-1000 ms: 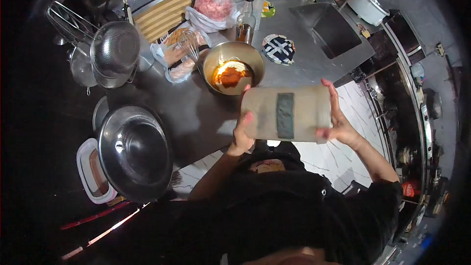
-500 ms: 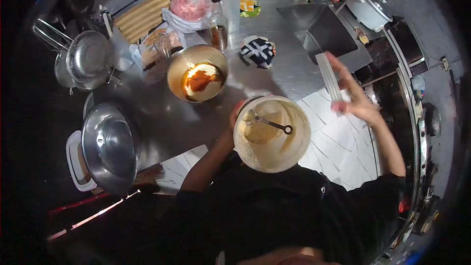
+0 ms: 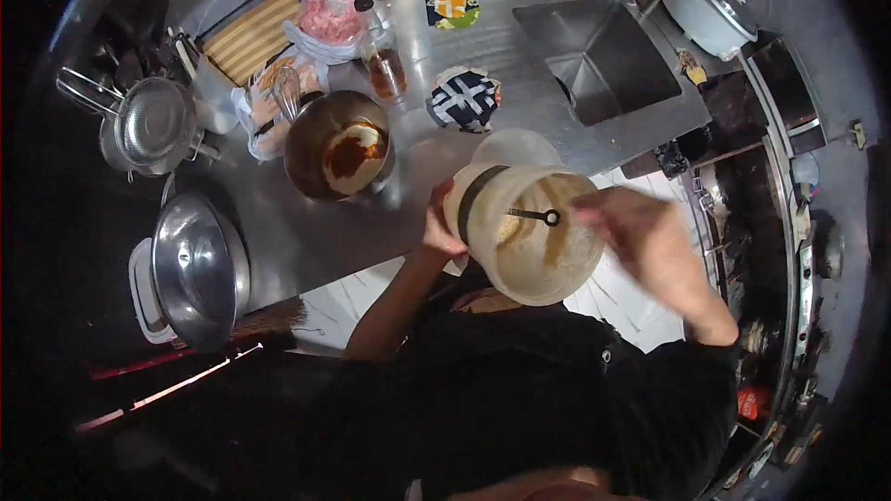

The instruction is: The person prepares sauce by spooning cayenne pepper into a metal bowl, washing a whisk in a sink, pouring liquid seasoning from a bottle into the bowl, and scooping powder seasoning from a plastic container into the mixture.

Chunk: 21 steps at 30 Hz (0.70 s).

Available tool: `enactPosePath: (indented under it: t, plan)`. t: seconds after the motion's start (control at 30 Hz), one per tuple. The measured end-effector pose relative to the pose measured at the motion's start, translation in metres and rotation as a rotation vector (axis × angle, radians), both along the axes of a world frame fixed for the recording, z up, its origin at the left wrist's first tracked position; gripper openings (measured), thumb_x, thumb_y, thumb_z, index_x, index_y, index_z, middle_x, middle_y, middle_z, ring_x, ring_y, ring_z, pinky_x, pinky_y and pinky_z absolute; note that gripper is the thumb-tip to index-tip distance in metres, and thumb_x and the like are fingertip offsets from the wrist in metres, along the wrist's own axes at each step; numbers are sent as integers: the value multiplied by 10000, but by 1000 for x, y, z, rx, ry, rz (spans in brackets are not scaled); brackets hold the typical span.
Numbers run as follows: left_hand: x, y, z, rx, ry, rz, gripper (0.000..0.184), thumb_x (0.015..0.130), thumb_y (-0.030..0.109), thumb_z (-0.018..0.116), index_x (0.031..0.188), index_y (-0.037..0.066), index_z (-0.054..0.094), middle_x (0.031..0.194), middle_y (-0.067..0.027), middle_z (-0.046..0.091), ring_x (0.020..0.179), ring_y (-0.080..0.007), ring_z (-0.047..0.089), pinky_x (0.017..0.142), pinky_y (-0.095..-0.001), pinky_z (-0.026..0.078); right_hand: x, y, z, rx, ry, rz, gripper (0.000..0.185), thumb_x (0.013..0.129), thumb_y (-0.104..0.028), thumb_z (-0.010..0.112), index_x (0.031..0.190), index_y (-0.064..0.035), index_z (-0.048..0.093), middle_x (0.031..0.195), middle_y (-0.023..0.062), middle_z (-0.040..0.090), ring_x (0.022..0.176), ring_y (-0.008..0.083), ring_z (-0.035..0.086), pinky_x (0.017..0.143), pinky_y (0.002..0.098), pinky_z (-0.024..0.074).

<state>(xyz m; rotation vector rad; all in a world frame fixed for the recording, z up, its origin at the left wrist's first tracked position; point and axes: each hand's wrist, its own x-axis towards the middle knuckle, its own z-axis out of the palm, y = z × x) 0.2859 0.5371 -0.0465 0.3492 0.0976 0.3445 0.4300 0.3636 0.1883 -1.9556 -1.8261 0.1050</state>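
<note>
My left hand (image 3: pixel 444 223) grips the side of a cloudy plastic tub (image 3: pixel 529 264), which is tilted with its open mouth toward me. Inside the tub lie pale powder and a dark-handled scoop (image 3: pixel 536 216). My right hand (image 3: pixel 640 241) is at the right rim of the tub, beside the scoop's ringed end; its fingers are smeared by motion. Behind the tub, a round translucent lid (image 3: pixel 516 146) rests on the steel counter. To the left stands a metal bowl (image 3: pixel 302 153) holding a white and reddish-brown mixture.
A whisk (image 3: pixel 287 93), bagged pink food (image 3: pixel 331 14), a bottle of brown liquid (image 3: pixel 385 70), a squeeze bottle (image 3: pixel 405 0) and a patterned cloth (image 3: pixel 464 99) stand behind the bowl. A sink (image 3: pixel 613 65) is at right, strainers (image 3: pixel 158 125) and a large basin (image 3: pixel 195 269) at left.
The tub was closed, then its lid came off in my right hand. The lid now lies on the counter, and my right hand has moved to the tub's mouth.
</note>
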Motion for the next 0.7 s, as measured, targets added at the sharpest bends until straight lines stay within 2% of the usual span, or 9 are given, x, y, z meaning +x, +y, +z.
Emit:
enactPosePath:
  t: [0.03, 0.07, 0.1, 0.2, 0.27, 0.4, 0.5, 0.6, 0.7]
  plan:
    - [2, -4, 0, 112, -43, 140, 609, 909, 518, 428, 1314, 68, 495, 1303, -150, 537, 1200, -316, 522, 1033, -484, 402, -16, 11, -7, -45, -141, 81, 188, 716, 0, 632, 903, 5, 659, 895, 138, 635, 777, 262, 656, 674, 366, 544]
    - [0, 8, 7, -242, 223, -113, 588, 914, 508, 422, 1303, 75, 508, 1290, -135, 552, 1189, -297, 532, 1019, -481, 410, -23, 21, -16, -182, -249, 116, 200, 667, 2, 636, 865, 21, 662, 945, 162, 630, 772, 277, 662, 647, 346, 543]
    - [1, 8, 2, -179, 178, -94, 565, 923, 494, 408, 1297, 84, 512, 1274, -116, 567, 1164, -270, 548, 992, -473, 430, -25, 29, -28, -410, -416, 164, 155, 666, -8, 649, 817, 12, 680, 913, 182, 652, 775, 285, 674, 615, 343, 536]
    - [-2, 14, 11, -162, 140, -138, 549, 929, 475, 411, 1298, 80, 507, 1267, -115, 572, 1168, -276, 545, 995, -470, 427, -20, 52, -58, -592, -382, 242, 123, 691, -38, 646, 798, -14, 703, 863, 183, 678, 784, 285, 685, 606, 346, 532]
    - [-6, 19, 9, -132, 109, -103, 546, 929, 467, 417, 1306, 80, 498, 1270, -113, 570, 1168, -282, 545, 999, -467, 424, -20, 56, -66, -552, -306, 210, 129, 719, -63, 636, 817, -29, 712, 829, 177, 686, 802, 277, 689, 627, 356, 537]
    - [-21, 30, 10, -158, 83, -69, 537, 903, 449, 490, 1320, 111, 478, 1274, -91, 556, 1172, -274, 530, 985, -481, 429, -29, 67, -50, -645, -339, 46, 123, 754, -103, 616, 795, -56, 721, 769, 144, 691, 774, 267, 693, 630, 371, 540]
    - [-32, 33, 18, -137, 130, -21, 499, 905, 395, 521, 1315, 113, 481, 1271, -93, 555, 1164, -262, 533, 990, -449, 431, -23, 81, -55, -884, -359, 93, 219, 808, -145, 594, 979, -58, 698, 962, 181, 680, 949, 283, 661, 791, 399, 525]
    - [-34, 31, -8, -55, 254, 35, 490, 899, 332, 561, 1322, 109, 454, 1255, -90, 547, 1161, -250, 530, 991, -418, 435, 16, 37, -187, -201, 84, 239, 397, 855, -190, 569, 1221, -38, 573, 1211, 212, 577, 1166, 302, 539, 985, 409, 423]
    - [-40, 30, -10, -34, 266, 93, 493, 906, 292, 558, 1336, 105, 405, 1233, -87, 530, 1150, -240, 529, 979, -409, 446, 22, 44, -189, -586, 615, 123, 549, 872, -220, 564, 1367, -35, 413, 1371, 206, 438, 1290, 294, 401, 1100, 400, 289]
